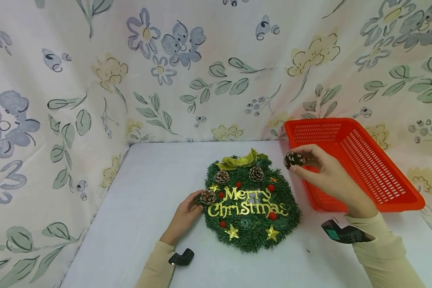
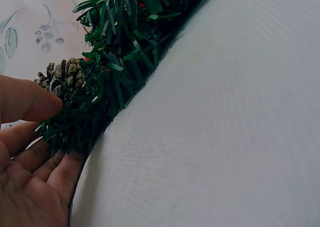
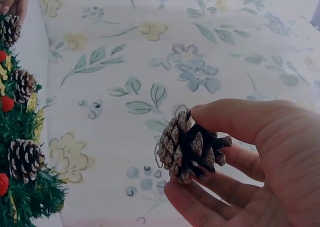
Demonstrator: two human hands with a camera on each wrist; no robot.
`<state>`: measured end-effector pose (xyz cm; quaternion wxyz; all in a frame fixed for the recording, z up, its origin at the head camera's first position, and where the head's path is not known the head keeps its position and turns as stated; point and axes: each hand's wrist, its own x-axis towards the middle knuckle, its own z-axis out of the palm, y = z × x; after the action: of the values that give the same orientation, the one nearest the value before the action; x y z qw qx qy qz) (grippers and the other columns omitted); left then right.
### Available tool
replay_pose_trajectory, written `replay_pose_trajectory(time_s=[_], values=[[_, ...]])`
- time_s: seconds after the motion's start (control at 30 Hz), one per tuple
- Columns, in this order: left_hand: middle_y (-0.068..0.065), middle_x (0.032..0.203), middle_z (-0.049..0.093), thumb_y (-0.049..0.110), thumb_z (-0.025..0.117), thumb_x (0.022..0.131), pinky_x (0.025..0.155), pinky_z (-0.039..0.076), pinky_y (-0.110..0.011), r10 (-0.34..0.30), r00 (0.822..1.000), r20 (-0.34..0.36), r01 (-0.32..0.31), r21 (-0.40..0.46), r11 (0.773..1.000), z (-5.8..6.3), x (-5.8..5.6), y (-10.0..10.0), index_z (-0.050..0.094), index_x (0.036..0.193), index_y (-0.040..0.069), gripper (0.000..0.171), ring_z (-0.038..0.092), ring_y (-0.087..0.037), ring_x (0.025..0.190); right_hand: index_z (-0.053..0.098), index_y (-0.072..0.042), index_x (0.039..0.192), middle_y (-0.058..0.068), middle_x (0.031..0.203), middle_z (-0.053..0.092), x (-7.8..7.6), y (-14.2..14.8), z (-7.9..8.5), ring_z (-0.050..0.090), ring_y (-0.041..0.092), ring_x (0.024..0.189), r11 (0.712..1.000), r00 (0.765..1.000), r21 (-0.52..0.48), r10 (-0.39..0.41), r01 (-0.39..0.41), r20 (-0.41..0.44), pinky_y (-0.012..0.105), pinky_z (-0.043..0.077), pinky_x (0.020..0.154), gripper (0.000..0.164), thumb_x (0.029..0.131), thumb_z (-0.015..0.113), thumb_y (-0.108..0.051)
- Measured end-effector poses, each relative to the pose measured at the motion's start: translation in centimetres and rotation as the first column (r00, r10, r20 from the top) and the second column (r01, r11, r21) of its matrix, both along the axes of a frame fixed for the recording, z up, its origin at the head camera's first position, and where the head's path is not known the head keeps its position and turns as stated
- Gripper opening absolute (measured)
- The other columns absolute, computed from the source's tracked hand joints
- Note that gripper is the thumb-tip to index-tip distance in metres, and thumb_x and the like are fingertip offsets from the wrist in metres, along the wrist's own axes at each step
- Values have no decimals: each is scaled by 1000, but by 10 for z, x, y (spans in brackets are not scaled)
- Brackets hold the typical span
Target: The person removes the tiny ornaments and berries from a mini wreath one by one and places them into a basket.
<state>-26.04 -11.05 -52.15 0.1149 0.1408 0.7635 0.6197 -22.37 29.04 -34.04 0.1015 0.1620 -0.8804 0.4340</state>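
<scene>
In the head view, a green wreath (image 1: 252, 224) lies on a white table (image 1: 158, 172), gold lettering (image 1: 231, 194) reading "Merry Christmas" across its middle. A gold bow (image 1: 239, 161) tops it, two gold stars (image 1: 272, 233) sit along its lower part, and red balls (image 1: 272, 216) are scattered among the green. Three cones are on it: two beneath the bow, and a left cone (image 1: 208, 197) at the edge, beside which the person's left hand (image 1: 186, 212) grips the wreath. The right hand (image 1: 318, 166) pinches a loose cone (image 1: 293, 160) above the table, to the right of the wreath and in front of the left side of a red basket (image 1: 399, 206). Patterned cloth (image 1: 216, 40) hangs behind, and both wrists, in beige sleeves (image 1: 158, 258), wear dark devices (image 1: 181, 257). In the left wrist view, the wreath's edge sits between the left thumb, next to the cone there, and the fingers underneath. In the right wrist view, the loose cone is held between the right thumb on top and the fingers below, its scales brown with pale tips; the wreath, with its three cones, shows along the left, well apart from it.
</scene>
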Motion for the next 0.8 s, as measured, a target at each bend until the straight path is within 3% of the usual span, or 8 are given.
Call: replay_pose_trajectory(time_s=[0.3, 0.57, 0.8], values=[[-18, 162, 36, 0, 54, 100, 112, 48, -38, -1, 1000, 4, 1, -7, 1000, -1, 0, 0, 42, 153, 7, 55, 45, -40, 144, 58, -9, 129, -2, 113, 64, -3, 3, 7, 61, 1, 100, 1000, 1000, 14, -8, 8, 7, 7, 52, 84, 38, 94, 72, -9], [-20, 159, 40, -1, 54, 100, 109, 51, -31, -4, 1000, -7, 4, -10, 1000, -2, -1, -1, 41, 153, 4, 55, 48, -40, 141, 57, -11, 130, -8, 117, 62, -8, 10, 14, 61, 1, 102, 999, 998, 10, -45, 44, 52, 10, 55, 81, 39, 94, 72, -11], [-18, 160, 41, -1, 55, 100, 112, 49, -39, 4, 1000, 3, -4, -13, 1000, 0, 0, 0, 42, 153, 6, 55, 45, -39, 143, 54, -9, 132, -8, 118, 59, -12, 19, 17, 66, 1, 98, 996, 990, -56, -65, 72, 124, 18, 60, 76, 39, 95, 70, -9]])
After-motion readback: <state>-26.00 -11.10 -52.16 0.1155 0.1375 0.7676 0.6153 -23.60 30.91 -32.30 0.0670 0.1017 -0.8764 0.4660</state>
